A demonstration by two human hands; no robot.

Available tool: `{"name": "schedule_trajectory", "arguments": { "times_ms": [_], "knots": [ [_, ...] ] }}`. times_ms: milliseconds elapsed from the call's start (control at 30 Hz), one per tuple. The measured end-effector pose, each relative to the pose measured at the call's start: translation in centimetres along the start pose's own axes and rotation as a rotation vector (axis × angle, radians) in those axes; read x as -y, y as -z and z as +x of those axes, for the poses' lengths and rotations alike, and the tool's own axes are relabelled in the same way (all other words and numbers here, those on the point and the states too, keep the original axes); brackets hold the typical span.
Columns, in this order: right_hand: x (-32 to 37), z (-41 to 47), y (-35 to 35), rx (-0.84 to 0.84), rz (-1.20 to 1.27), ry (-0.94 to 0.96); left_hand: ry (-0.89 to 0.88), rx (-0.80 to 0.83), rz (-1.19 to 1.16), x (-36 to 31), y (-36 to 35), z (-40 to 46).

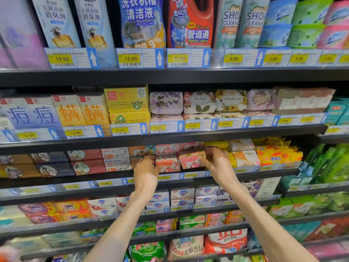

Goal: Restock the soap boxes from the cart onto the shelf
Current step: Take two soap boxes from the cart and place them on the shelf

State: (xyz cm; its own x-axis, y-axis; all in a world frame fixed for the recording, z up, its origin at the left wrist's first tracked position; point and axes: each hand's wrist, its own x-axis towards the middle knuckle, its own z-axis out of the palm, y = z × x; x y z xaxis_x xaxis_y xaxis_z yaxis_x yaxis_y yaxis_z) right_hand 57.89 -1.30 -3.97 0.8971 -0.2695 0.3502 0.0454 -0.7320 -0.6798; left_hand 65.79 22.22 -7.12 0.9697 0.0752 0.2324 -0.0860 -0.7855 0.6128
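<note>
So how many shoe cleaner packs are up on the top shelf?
2: the left shoe cleaner pack and the right shoe cleaner pack stand side by side, right of the red bottle. More may hide behind.

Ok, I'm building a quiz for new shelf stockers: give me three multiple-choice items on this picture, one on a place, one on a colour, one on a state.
1. Which shelf are both hands reaching into?
A. the top shelf with the bottles
B. the shelf of Goat Soap boxes
C. the lowest shelf in view

2. What colour are the price fields on the shelf labels?
A. yellow
B. red
C. green

3. How does the pink Goat Soap box by the right hand sit?
A. flat in line with its neighbours
B. tilted
C. lying on the floor

Answers: 1 B, the left hand and right hand are at the Goat Soap row. 2 A, the price field reading 18.00 is yellow. 3 B, the pink Goat Soap box slants against the straight boxes beside it.
</note>
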Motion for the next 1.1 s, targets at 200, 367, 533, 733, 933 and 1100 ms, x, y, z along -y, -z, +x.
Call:
{"name": "schedule_trajectory", "arguments": {
  "times_ms": [200, 367, 533, 733, 933, 1100],
  "knots": [
    [-1.5, 0.5, -1.7, -0.111, -0.319, 0.001, 0.001, -0.004, 0.009, 0.1, -0.1, 0.1],
    [-2.2, 1.0, -2.6, -0.145, -0.557, 0.024, -0.001, 0.003, 0.009, 0.2, -0.3, 0.3],
    [-2.1, 0.8, -2.7, -0.168, -0.609, 0.064, -0.001, -0.003, 0.008, 0.1, -0.3, 0.2],
    [-0.5, -0.9, -2.6, -0.217, -0.556, 0.346, -0.006, 0.004, 0.021, -0.2, -0.1, 0.0],
    [0.4, -4.0, -4.3, -0.05, -0.52, 0.456, 0.001, 0.009, 0.037, -0.4, 0.2, -0.2],
    [-0.2, -4.0, -5.0, -0.005, -0.549, 0.369, -0.013, 0.001, 0.038, -0.4, 0.1, -0.3]
  ]
}}
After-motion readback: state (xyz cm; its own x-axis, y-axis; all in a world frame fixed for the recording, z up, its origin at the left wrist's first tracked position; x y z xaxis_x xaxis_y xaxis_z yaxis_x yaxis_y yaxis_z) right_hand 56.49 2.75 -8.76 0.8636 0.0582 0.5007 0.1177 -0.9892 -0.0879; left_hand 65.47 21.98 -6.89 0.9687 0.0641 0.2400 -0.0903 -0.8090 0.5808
